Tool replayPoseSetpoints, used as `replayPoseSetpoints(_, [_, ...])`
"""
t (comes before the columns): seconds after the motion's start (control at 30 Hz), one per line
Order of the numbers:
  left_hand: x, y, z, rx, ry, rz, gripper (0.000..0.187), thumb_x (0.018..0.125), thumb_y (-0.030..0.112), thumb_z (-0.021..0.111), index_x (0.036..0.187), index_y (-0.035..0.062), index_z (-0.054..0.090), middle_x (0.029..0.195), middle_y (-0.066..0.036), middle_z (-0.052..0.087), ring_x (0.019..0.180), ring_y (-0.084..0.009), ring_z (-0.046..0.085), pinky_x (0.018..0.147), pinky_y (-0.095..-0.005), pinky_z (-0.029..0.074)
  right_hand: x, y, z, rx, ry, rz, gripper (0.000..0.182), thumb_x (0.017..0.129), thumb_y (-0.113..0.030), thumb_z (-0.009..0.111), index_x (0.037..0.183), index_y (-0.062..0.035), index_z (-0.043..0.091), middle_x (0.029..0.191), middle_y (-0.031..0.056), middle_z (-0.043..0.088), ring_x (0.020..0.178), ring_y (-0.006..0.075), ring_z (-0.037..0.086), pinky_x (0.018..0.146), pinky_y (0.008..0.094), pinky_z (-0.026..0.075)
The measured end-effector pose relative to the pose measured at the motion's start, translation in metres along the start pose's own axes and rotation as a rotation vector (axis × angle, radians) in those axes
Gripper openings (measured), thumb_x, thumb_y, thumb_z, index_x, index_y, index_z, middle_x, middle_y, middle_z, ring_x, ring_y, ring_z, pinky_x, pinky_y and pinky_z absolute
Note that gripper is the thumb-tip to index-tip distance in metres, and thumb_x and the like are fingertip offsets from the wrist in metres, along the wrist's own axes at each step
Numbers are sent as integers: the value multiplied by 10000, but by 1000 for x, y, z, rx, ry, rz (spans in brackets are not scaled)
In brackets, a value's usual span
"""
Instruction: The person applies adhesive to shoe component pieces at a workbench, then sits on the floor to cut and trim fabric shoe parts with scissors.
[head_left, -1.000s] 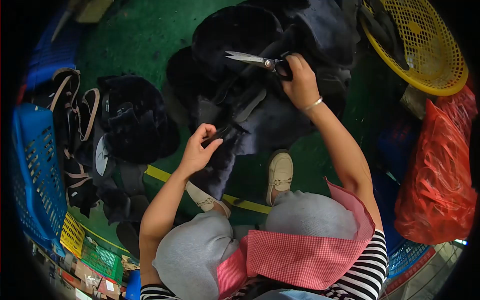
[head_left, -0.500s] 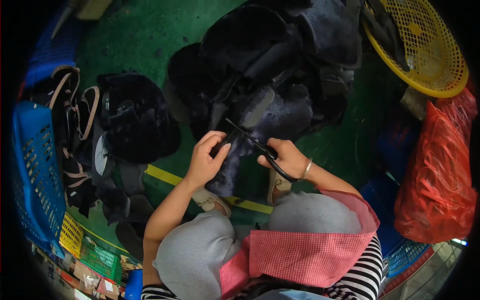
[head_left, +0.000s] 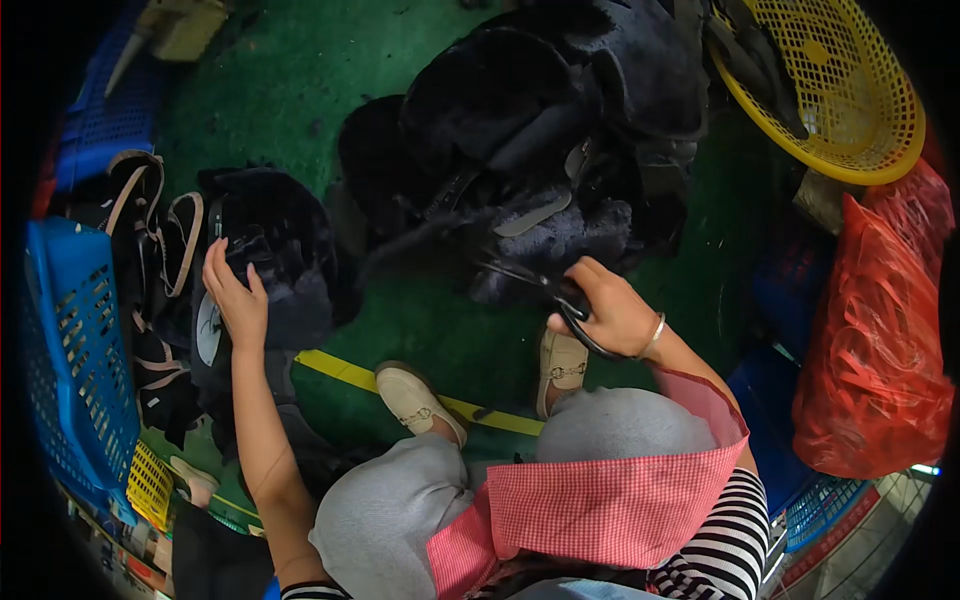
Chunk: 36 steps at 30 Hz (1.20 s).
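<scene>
My right hand is closed on black-handled scissors, whose blades point left, above the near edge of a large heap of dark furry pieces. Within that heap, a grey, smooth-backed piece shows. Over on the left, my left hand has its fingers apart at the near side of a smaller dark furry pile. No held item shows in it. Beside its wrist is a pale oval piece. A blurred dark strip stretches between the two piles.
Black pieces with tan-edged straps lie beside a blue basket at left. A yellow basket stands upper right, above a red plastic bag. A yellow line crosses the green floor. Another person's shoe shows lower left.
My left hand has moved from in front of the scissors to the smaller pile at left. The dark furry piece between my knees is gone from there. The scissors shifted slightly right.
</scene>
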<state>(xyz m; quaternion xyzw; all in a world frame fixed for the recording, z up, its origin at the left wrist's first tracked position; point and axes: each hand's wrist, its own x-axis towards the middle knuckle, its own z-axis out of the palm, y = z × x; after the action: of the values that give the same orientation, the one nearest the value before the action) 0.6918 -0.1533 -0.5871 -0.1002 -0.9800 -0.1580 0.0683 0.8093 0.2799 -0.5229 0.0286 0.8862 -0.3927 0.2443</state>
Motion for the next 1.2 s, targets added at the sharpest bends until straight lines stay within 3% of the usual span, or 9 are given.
replayPoseSetpoints(0.13, [11,106,5,-352,278,474,331,736,-60,620,1045,4,519,1072,-148,557,965,-337,556,837,-385,462,-29,27,-18,210,-57,234,461,773,-392,664,862,47,552,671,123,495,614,219,514,574,335,420])
replayPoseSetpoints(0.27, [26,220,25,-698,-290,446,551,714,173,734,1166,-20,485,1119,-190,537,1010,-338,536,907,-380,433,-8,46,-34,81,-25,424,531,804,-480,602,828,50,566,632,128,519,589,201,505,564,336,417])
replayPoseSetpoints(0.4, [30,241,81,-556,-662,516,264,761,138,677,959,-8,579,887,-142,579,836,-319,551,765,-380,460,16,37,-38,47,-86,376,603,823,-550,547,794,51,579,621,133,535,585,192,503,551,334,409])
replayPoseSetpoints(0.53, [11,245,76,-880,-548,378,166,797,78,602,747,-23,480,698,-139,467,660,-306,490,602,-383,404,31,38,-41,137,-187,290,589,830,-535,557,740,47,562,556,79,471,549,147,466,512,314,379])
replayPoseSetpoints(0.63, [-9,237,36,-947,-877,248,117,780,45,555,777,-32,466,792,-166,469,726,-334,504,626,-391,412,27,31,-35,222,-273,310,549,827,-493,588,708,41,540,531,47,423,536,117,437,495,304,360])
replayPoseSetpoints(0.8, [-38,170,-12,-845,-855,-103,141,678,-22,561,696,-11,421,734,-119,471,635,-261,483,577,-328,412,15,23,-25,155,-154,64,464,744,-394,707,779,34,533,599,76,449,555,127,422,505,292,358])
replayPoseSetpoints(0.9, [-21,85,-20,-478,-319,20,203,613,-58,570,651,-7,377,721,-147,464,638,-309,480,597,-340,432,23,22,-17,18,72,139,430,686,-323,773,742,17,516,632,123,520,522,238,490,506,325,406])
replayPoseSetpoints(1.03, [-13,-23,-3,43,-102,-100,299,697,-62,571,974,-10,471,1044,-181,497,983,-337,513,829,-360,427,41,18,3,-59,397,35,382,682,-259,785,737,8,517,642,107,524,521,225,496,508,318,412])
replayPoseSetpoints(1.2, [3,33,-9,243,32,-65,486,751,-64,487,1231,-19,430,1317,-176,391,1199,-370,387,997,-439,321,43,-1,-21,-10,647,-130,295,695,-139,776,762,-2,524,633,94,526,526,177,481,510,290,413])
